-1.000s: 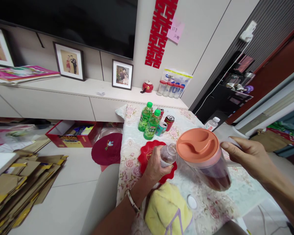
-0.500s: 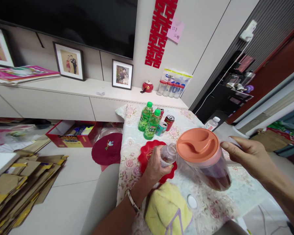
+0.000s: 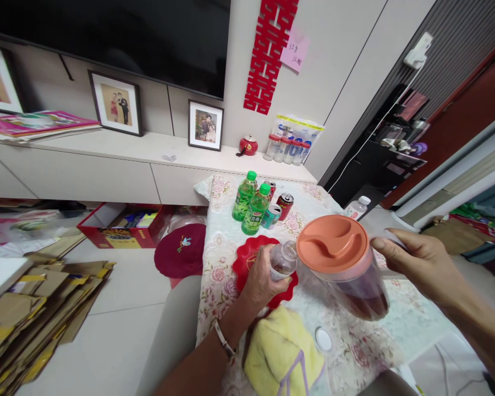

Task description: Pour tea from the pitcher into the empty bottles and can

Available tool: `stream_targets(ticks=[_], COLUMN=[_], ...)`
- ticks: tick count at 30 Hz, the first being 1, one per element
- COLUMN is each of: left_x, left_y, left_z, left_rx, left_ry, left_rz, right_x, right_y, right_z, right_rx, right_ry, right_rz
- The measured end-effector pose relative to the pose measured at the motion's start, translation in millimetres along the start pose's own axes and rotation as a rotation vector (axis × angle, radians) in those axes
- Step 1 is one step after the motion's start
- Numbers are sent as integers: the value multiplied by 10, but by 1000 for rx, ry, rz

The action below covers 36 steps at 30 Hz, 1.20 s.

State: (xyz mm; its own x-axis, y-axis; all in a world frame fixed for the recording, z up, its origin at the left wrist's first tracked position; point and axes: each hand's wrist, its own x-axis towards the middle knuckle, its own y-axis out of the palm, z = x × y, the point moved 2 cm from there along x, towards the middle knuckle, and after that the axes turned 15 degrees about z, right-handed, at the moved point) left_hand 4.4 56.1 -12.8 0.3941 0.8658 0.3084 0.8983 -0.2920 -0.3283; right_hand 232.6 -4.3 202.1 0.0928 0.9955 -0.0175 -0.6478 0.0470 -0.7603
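My left hand (image 3: pixel 260 280) is wrapped round a clear open-necked bottle (image 3: pixel 283 260), tilted over a red scalloped plate (image 3: pixel 244 253). With my right hand (image 3: pixel 416 258) I grip the handle of a transparent pitcher (image 3: pixel 361 294), which has an orange lid (image 3: pixel 333 243) and dark reddish-brown liquid inside. The pitcher is tilted toward the bottle, its lid edge close to the bottle's mouth. Whether liquid flows between them cannot be made out. A folded yellow cloth (image 3: pixel 278 352) and a round white cap (image 3: pixel 323 339) lie nearer to me on the flowered tablecloth (image 3: pixel 218 275).
Two green bottles (image 3: pixel 254 212) and several cans (image 3: pixel 286 205) stand beyond the plate. A white-capped bottle (image 3: pixel 358 208) is behind the pitcher. A maroon stool (image 3: pixel 179 250) touches the table's left side; flattened cardboard (image 3: pixel 45 313) lies on the floor.
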Motion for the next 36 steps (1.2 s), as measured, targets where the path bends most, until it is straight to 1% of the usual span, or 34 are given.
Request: stream_targets(ticks=[6,14,21,29,36], left_x=[-3,2,3,-1,1], left_y=[-6,-10,-16,-15,-11], left_z=[-4,-24,-31,-19,-15], left_rx=[3,-29,-24,11,19], left_ry=[10,-24,-38,-1,-6], left_rz=[-10,19,27,-8,0], right_x=[10,5,13,-1,-5], right_y=[10,-3,15,3,9], right_z=[-8,44,26,29,62], right_rx=[-5,-9,-10,-17,-25], right_ry=[8,-11,3,2,4], right_rz=[-5,-3,-8,1,-5])
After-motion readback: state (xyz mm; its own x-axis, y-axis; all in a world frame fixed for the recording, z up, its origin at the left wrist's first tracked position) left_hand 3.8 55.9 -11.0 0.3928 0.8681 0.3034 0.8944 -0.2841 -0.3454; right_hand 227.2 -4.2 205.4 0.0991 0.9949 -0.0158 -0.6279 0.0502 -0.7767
